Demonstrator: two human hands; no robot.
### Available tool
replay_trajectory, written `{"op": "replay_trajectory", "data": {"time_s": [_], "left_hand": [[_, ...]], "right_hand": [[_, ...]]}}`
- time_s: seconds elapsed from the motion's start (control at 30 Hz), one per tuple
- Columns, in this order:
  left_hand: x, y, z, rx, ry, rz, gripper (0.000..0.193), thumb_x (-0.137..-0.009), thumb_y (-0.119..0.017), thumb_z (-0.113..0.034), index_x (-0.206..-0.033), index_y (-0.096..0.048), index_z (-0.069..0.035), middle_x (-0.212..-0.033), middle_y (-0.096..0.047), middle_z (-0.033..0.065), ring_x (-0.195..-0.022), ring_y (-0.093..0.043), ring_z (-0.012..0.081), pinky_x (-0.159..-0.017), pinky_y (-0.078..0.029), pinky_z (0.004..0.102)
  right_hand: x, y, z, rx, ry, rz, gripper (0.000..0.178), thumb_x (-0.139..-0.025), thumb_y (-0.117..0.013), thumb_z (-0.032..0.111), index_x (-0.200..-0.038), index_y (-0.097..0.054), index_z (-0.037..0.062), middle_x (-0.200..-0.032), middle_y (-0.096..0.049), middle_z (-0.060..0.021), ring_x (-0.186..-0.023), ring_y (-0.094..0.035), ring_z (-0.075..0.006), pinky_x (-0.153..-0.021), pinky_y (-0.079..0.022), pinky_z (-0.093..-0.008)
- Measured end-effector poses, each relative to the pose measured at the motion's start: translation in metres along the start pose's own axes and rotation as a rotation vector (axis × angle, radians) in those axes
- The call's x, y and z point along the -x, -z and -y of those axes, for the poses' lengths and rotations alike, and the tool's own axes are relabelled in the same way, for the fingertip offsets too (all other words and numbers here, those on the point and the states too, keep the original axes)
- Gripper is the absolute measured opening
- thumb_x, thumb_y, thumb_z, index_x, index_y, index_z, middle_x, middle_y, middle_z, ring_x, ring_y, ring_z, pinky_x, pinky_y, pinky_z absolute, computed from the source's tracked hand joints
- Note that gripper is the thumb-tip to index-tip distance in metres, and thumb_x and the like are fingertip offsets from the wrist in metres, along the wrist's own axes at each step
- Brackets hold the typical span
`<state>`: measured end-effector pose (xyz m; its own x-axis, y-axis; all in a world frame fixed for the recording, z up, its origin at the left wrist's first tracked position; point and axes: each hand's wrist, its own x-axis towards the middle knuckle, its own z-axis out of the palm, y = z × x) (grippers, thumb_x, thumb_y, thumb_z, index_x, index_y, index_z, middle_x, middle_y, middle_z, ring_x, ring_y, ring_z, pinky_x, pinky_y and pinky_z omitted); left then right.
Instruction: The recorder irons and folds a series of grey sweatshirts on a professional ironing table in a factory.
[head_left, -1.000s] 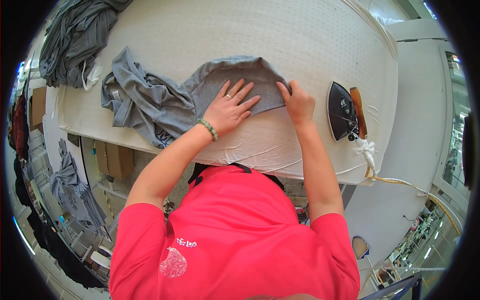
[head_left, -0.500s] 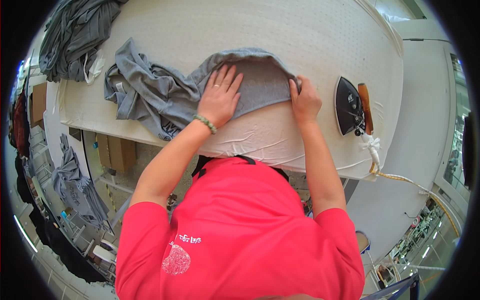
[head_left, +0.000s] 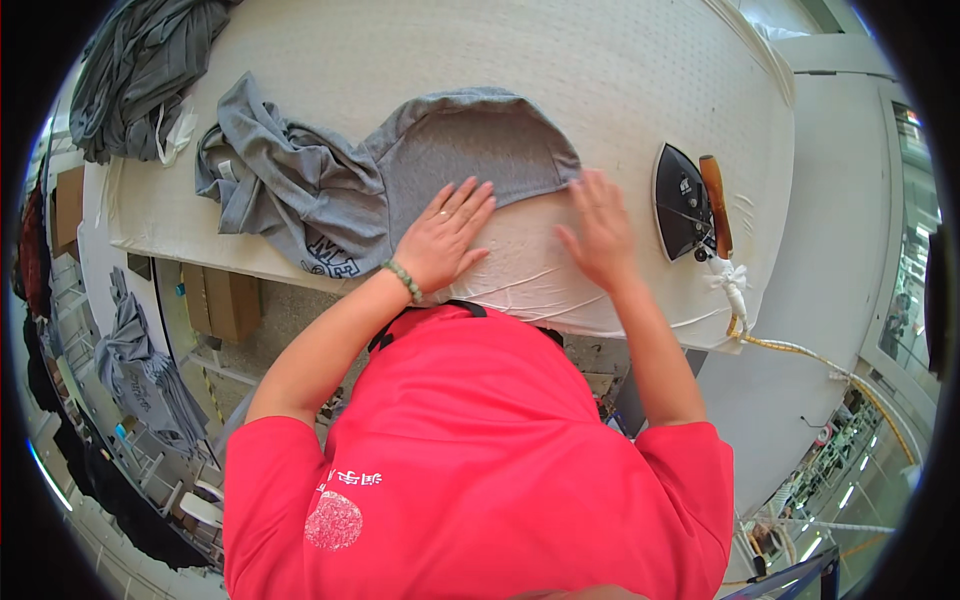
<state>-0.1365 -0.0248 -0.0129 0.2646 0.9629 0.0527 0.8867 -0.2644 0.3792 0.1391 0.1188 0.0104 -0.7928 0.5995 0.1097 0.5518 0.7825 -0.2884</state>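
A grey knit garment (head_left: 420,145) lies on the pale padded table (head_left: 640,60), its sleeve spread toward the right and its body bunched in folds at the left, with part of a dark print showing near the table's front edge. My left hand (head_left: 444,236) rests open on the sleeve's lower edge, fingers spread, a green bead bracelet at the wrist. At the cuff end, my right hand (head_left: 600,228) is open and slightly blurred, its fingertips at or just beside the cuff. An iron (head_left: 684,203) with a wooden handle stands to the right of that hand.
A heap of grey garments (head_left: 145,70) lies at the table's far left corner. More grey garments (head_left: 150,375) hang below at the left, near a cardboard box (head_left: 228,303). From the iron, a cord (head_left: 830,362) runs off over the table's right edge.
My right hand has let go of the cuff and opened. My left hand has slid down to the sleeve's lower edge. The sleeve lies flatter, and more of the print shows.
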Motion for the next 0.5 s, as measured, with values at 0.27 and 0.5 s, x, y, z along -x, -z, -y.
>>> {"op": "replay_trajectory", "data": {"time_s": [0.27, 0.5], "left_hand": [[-0.074, -0.024, -0.015, 0.049, -0.089, -0.077, 0.072, -0.099, -0.062, -0.044, -0.156, -0.044, -0.003, -0.168, -0.037, 0.0132, -0.158, -0.029, 0.0291, -0.130, -0.020, 0.0481], [0.002, -0.005, -0.008, 0.017, 0.051, -0.092, 0.072, -0.098, -0.064, -0.041, -0.156, -0.044, -0.002, -0.167, -0.036, 0.0146, -0.157, -0.030, 0.0321, -0.129, -0.021, 0.0496]], "right_hand": [[0.049, 0.082, -0.110, 0.482, -0.514, -0.288, 0.068, -0.095, -0.073, 0.025, -0.151, -0.046, -0.0010, -0.153, -0.051, -0.0235, -0.142, -0.049, -0.0403, -0.118, -0.039, -0.0486], [0.044, 0.110, -0.065, 0.198, -0.800, 0.004, 0.053, -0.094, -0.074, 0.031, -0.134, -0.061, -0.0002, -0.117, -0.070, -0.0216, -0.107, -0.069, -0.0380, -0.091, -0.053, -0.0464]]}}
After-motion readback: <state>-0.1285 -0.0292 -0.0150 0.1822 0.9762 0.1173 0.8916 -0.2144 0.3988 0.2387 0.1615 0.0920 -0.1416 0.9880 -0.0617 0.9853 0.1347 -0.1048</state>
